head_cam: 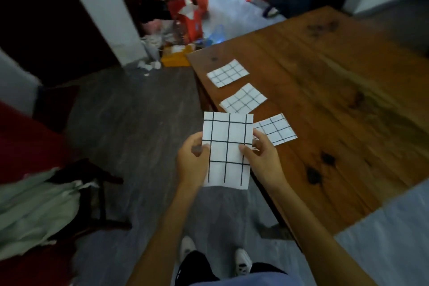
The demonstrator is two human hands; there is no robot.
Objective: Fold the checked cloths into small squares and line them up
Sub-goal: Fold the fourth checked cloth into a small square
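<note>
A person stands beside a wooden table [336, 90], seen from above through a head-worn camera. The table fills the right side of the view; its near left edge runs diagonally from upper centre down to the lower right.

Left of the table lies dark grey floor [130, 123]. A dark wooden chair [97, 193] draped with pale green fabric [34, 211] sits well to the left of the table. Beyond the table's far left corner, a yellow box [174, 58], red bags [190, 18] and scraps of white paper crowd the floor beside a white pillar [109, 7].

Three folded checked cloths lie in a diagonal row close to the table's left edge: the far cloth [228, 73], the middle cloth [243, 98] and the near cloth [275, 129], each apart from the next.

Both hands hold a fourth checked cloth [227, 148] in the air, just off the table's left edge and over the floor. It is a tall rectangle, white with black grid lines, its long axis running away from the person, its top right corner overlapping the near cloth in view. The left hand [191, 158] pinches its left edge, thumb on top; the right hand [261, 155] pinches its right edge likewise.

Much of the table's wood to the right of the row lies bare.
</note>
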